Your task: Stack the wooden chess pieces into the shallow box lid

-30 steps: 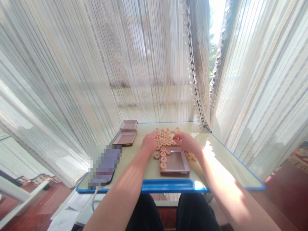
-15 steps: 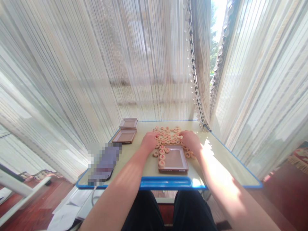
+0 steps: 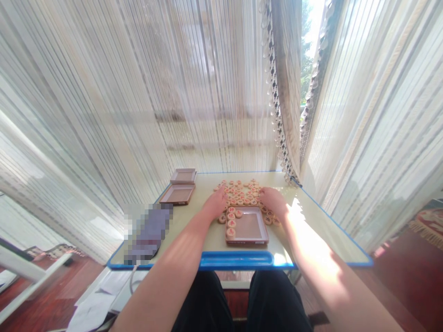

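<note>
Both hands are over the desk (image 3: pixel 318 216), one at each side of a loose spread of round wooden pieces (image 3: pixel 241 202) marked with red or dark characters. The left hand (image 3: pixel 216 203) is at the spread's left side, its fingertips among the nearest pieces; I cannot tell whether its grip is spread or pinching one. The right hand (image 3: pixel 272 200) is at the opposite side, fingers bent toward the outermost pieces, and its grip is equally unclear, as the back of the hand hides it. Nearer the person, between the forearms, sits a shallow open box (image 3: pixel 247 241). Inside it, four red-marked pieces (image 3: pixel 231 223) form a column along the left wall, with a fifth beside the upper end of that column. A dark-marked piece (image 3: pixel 222 219) lies just outside the left wall, and a few more lie past the right wall. At the desk's far left are two shallow trays (image 3: pixel 177 193), and nearer, a pixelated dark flat object (image 3: pixel 148 235) with a white cable (image 3: pixel 132 279). A blue ledge (image 3: pixel 237 259) runs along the near edge, and pale striped curtains (image 3: pixel 207 92) hang behind.
</note>
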